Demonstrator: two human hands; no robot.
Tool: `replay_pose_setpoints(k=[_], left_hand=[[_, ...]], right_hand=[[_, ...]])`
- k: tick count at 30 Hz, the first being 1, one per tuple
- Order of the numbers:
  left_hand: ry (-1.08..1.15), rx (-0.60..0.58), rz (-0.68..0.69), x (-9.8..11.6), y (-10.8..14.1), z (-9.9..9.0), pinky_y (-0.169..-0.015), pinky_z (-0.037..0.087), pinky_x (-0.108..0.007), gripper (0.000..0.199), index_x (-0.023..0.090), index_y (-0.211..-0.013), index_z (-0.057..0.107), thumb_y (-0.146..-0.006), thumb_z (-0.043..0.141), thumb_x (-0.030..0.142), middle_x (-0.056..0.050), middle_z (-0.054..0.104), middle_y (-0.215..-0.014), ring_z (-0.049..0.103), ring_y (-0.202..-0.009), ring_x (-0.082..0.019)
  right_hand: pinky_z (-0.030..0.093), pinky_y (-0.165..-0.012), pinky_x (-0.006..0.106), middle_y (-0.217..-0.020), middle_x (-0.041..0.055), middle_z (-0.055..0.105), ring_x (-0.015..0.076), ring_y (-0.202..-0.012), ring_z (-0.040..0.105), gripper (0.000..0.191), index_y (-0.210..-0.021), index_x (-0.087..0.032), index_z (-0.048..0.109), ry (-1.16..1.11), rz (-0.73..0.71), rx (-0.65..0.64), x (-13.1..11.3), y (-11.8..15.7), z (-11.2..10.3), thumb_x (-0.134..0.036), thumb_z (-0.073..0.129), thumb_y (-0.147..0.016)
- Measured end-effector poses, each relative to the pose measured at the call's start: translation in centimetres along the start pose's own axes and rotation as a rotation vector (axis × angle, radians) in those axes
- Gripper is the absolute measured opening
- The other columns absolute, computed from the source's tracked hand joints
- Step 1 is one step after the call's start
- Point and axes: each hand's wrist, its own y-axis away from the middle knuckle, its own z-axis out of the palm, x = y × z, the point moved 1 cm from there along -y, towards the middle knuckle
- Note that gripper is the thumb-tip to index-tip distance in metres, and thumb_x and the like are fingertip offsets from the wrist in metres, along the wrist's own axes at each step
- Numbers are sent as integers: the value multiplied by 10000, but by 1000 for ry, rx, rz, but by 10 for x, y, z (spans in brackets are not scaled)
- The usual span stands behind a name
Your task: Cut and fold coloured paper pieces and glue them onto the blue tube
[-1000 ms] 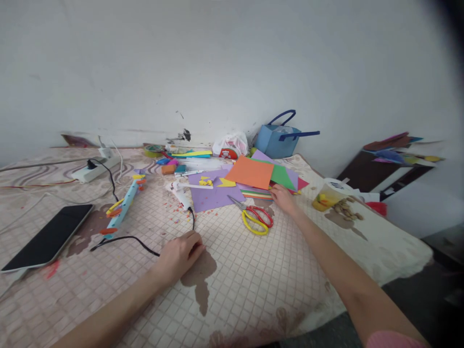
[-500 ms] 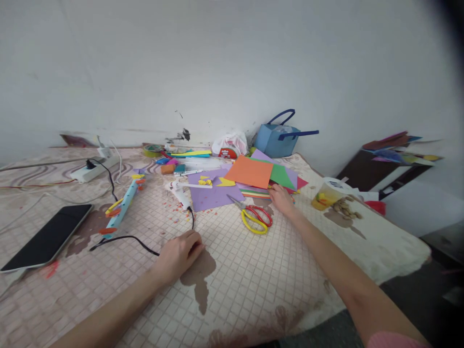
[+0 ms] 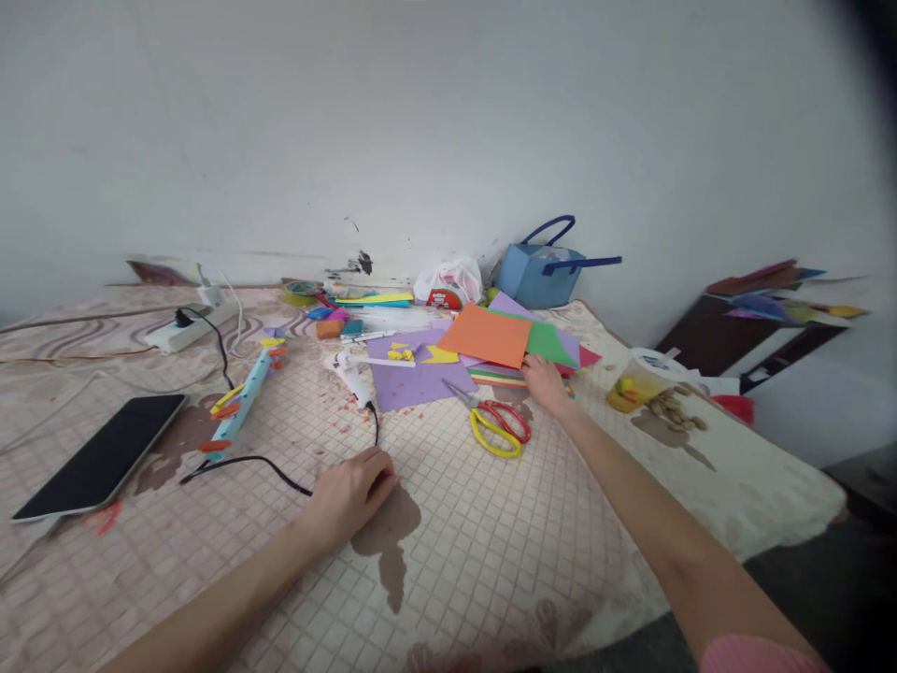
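Orange sheet [image 3: 487, 335]: on top of the paper pile, toward far edge of tabletop [image 3: 476, 561], right of centre. Long axis runs roughly along the far edge, right end angled a bit to the near edge. Right hand [image 3: 547, 383] at its near right corner, fingertips on the pile's edge; can't tell if they pinch a sheet. Green sheet [image 3: 550, 344] sticks out on the right.

Scissors [image 3: 478, 404] just nearer: tips toward far left corner, handles toward near right. Left hand [image 3: 354, 491] rests nearer the near edge, fingers curled, black cable [image 3: 263, 458] running up to it; can't tell if gripped. Glue gun [image 3: 354, 381] beyond, beside purple sheet [image 3: 413, 385].
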Motion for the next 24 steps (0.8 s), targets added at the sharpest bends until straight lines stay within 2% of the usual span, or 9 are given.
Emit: replay_pose_setpoints(k=[5,9,12,15,19,24], left_hand=[[-1,6,-8,0,0,0,-659,415,-273,232,192,-816,545,-905,379,327,-30,621,-864,581,-762,-166],[0,11,-8,1,1,-1,-640,404,-262,213,193,-802,543,-895,392,310,-29,623,-864,580,-763,-161],[2,11,-2,1,1,-1,-645,407,-258,204,192,-808,546,-892,397,304,-31,625,-875,581,-767,-159],[-1,15,-7,2,1,-1,-647,408,-257,197,192,-809,549,-888,403,300,-28,626,-871,583,-769,-158],[-15,16,-13,3,1,-2,-639,410,-250,190,186,-797,549,-882,415,290,-28,627,-859,586,-761,-153],[-32,14,16,3,2,-2,-650,423,-247,175,185,-828,557,-884,428,289,-27,634,-889,594,-775,-153]], right_hand=[[386,-799,329,-990,123,607,250,-956,509,250,-851,-161,655,-13,54,26,-3,-3,1,-124,407,-852],[394,-815,340,-980,152,591,263,-963,510,292,-962,-119,634,-7,187,84,10,-7,-2,-204,362,-898],[398,-801,361,-1015,183,595,291,-979,509,285,-1025,-85,621,10,255,80,23,-13,-2,-217,420,-872],[401,-770,337,-994,162,629,272,-939,534,242,-986,-104,646,16,254,36,27,-22,1,-202,477,-844],[383,-746,328,-917,167,649,267,-926,540,233,-873,-97,676,25,250,9,24,-34,-2,-138,448,-848],[344,-732,334,-927,224,629,255,-933,555,299,-825,-35,678,11,226,23,35,-49,-26,-121,397,-882]])
